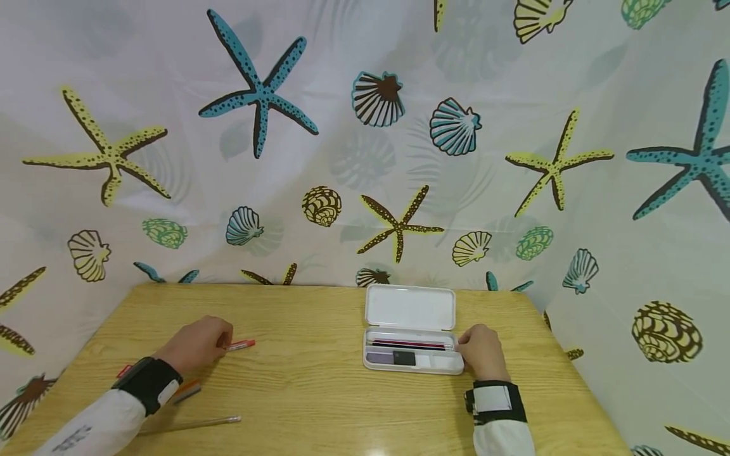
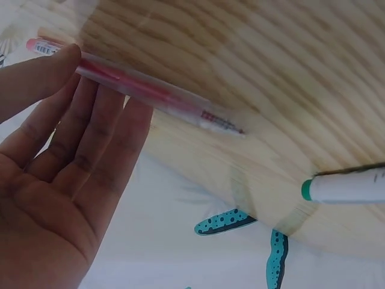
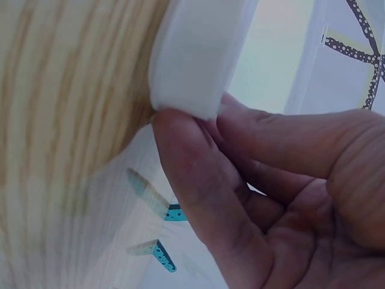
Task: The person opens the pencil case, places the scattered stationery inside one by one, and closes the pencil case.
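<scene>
In the left wrist view, my left hand (image 1: 196,345) pinches a clear red pen (image 2: 144,90) between thumb and fingers, low over the table. The pen's red end pokes out past the fingers in the head view. My right hand (image 1: 485,353) grips the right end of a white pencil case (image 1: 410,370), thumb on one side and fingers on the other. The case lies with its lid (image 1: 410,306) raised. Inside are a couple of thin dark and red pencils (image 1: 407,344), a purple-grey block (image 1: 379,358), a black piece (image 1: 404,358) and a white eraser (image 1: 445,361).
A pencil (image 1: 211,422) lies near the front left of the wooden table (image 1: 308,399). Orange and grey sticks (image 1: 187,392) and a red item (image 1: 123,370) lie by the left forearm. A white marker with a green end (image 2: 349,185) is close to the left hand. Patterned cloth (image 1: 319,145) hangs behind.
</scene>
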`<action>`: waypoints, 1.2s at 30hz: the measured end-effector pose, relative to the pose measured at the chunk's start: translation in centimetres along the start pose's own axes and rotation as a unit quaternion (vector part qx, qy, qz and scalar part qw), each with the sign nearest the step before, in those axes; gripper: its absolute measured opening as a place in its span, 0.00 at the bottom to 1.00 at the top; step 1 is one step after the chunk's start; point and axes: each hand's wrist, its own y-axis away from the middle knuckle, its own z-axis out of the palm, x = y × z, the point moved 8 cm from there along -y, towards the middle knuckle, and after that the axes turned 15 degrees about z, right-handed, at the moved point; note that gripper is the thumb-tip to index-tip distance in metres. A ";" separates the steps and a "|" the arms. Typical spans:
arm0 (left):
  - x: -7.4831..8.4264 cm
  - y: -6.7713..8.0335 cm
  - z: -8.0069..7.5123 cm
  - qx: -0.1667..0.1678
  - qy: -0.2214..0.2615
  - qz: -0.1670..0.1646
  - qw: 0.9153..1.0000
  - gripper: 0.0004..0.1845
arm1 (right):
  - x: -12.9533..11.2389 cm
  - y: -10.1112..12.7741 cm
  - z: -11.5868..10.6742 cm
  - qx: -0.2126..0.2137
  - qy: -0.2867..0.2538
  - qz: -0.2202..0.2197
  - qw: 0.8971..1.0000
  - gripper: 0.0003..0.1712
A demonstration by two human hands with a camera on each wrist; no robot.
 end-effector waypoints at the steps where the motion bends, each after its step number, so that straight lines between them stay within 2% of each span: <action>1: 0.1 -0.1 -0.1 0.002 -0.003 0.002 1.000 0.10 | 0.0 0.0 0.0 0.000 0.001 0.000 1.000 0.04; 8: 0.9 -1.0 -0.6 0.007 -0.013 0.006 1.000 0.09 | 0.3 -0.3 0.0 0.004 0.009 0.003 1.000 0.03; 13: 2.8 -2.5 -1.2 0.014 -0.037 0.019 0.999 0.06 | 0.5 -0.3 0.1 0.003 0.007 0.009 1.000 0.03; 16: 4.6 -3.7 -1.6 0.026 -0.042 0.037 0.998 0.06 | 0.5 -0.2 0.1 0.003 0.005 0.006 1.000 0.04; 22: 9.0 -6.2 -2.1 0.043 -0.050 0.097 0.993 0.07 | 0.6 -0.3 0.2 0.005 0.006 0.006 1.000 0.03; 29: 13.3 -9.4 -2.6 0.041 -0.045 0.134 0.989 0.05 | 0.1 -0.1 0.1 0.011 0.009 -0.004 1.000 0.02; 36: 16.9 -13.3 -2.0 0.036 -0.041 0.166 0.985 0.04 | 0.4 -0.5 0.2 0.008 0.011 0.013 1.000 0.03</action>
